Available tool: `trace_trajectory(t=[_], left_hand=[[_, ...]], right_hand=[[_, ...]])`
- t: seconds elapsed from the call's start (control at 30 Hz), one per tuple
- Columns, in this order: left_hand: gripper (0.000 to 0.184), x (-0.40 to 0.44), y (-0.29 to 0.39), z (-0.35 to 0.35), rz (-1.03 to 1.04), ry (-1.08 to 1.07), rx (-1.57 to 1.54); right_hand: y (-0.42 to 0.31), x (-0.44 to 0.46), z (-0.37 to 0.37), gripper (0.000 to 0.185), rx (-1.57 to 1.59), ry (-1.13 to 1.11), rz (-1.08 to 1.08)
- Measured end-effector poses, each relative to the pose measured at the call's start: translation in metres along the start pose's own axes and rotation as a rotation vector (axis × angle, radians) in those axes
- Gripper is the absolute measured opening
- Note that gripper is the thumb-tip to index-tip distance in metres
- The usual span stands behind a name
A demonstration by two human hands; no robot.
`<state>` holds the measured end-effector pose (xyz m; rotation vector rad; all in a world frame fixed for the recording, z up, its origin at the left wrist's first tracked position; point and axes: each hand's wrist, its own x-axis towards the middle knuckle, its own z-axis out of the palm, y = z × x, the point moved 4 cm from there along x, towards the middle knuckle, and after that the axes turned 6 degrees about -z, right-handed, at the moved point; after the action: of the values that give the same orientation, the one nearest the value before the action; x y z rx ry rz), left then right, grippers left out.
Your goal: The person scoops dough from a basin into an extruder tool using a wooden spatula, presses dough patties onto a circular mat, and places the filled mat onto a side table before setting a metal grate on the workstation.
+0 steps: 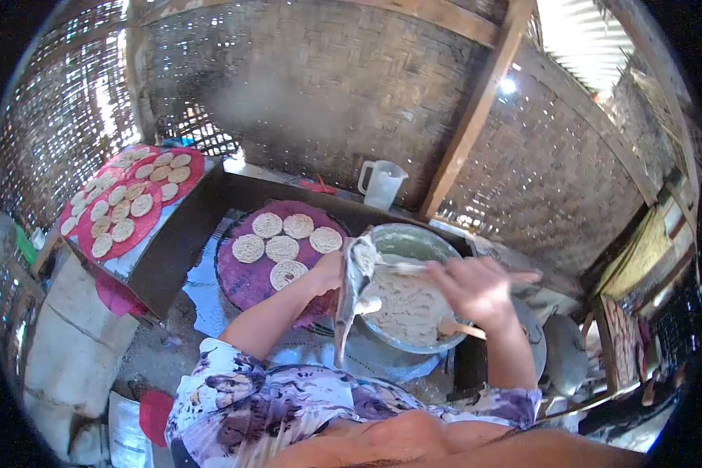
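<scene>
My left hand [331, 271] is closed on a dough-smeared press tool [352, 292], held upright between the purple round mat and the basin. Over the basin, my right hand [476, 288] grips a pale stick [405, 267] whose far end touches the dough at the top of the tool. The green basin [417, 240] contains grey-white dough [409, 308], and a wooden handle [462, 330] leans out of it at the right. Several coiled dough rounds [281, 249] lie on the purple mat [242, 273].
Pink mats [154, 209] with several dough rounds rest on a box at the left. A clear pitcher [384, 184] stands behind the basin. Metal lids [565, 355] are at the right. A woven wall [312, 101] and a slanting wooden post [480, 109] rise behind.
</scene>
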<state>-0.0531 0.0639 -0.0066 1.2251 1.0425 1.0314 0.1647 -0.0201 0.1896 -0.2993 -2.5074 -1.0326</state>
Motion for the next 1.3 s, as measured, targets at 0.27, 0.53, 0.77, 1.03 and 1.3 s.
trace_trajectory(t=[0.27, 0.53, 0.77, 1.03, 1.3], left_hand=[[0.033, 0.048, -0.007, 0.027, 0.040, -0.241, -0.637], [0.032, 0.067, -0.030, 0.011, 0.145, -0.249, -0.620], [0.028, 0.035, -0.001, 0.033, 0.086, 0.006, -0.460], [0.014, 0.062, -0.026, 0.007, 0.012, -0.070, -0.364], [0.029, 0.059, -0.037, 0.021, 0.309, 0.084, 0.430]], right_hand=[[-0.035, -0.061, 0.116, 0.018, 1.364, 0.269, 1.258], [-0.050, -0.084, 0.104, 0.027, 1.076, 0.058, 1.213], [-0.031, -0.066, 0.085, 0.020, 0.529, 0.372, 1.009], [-0.053, -0.074, 0.098, 0.018, 1.002, 0.326, 1.110], [-0.049, -0.055, 0.090, 0.017, 0.403, 0.414, 0.819]])
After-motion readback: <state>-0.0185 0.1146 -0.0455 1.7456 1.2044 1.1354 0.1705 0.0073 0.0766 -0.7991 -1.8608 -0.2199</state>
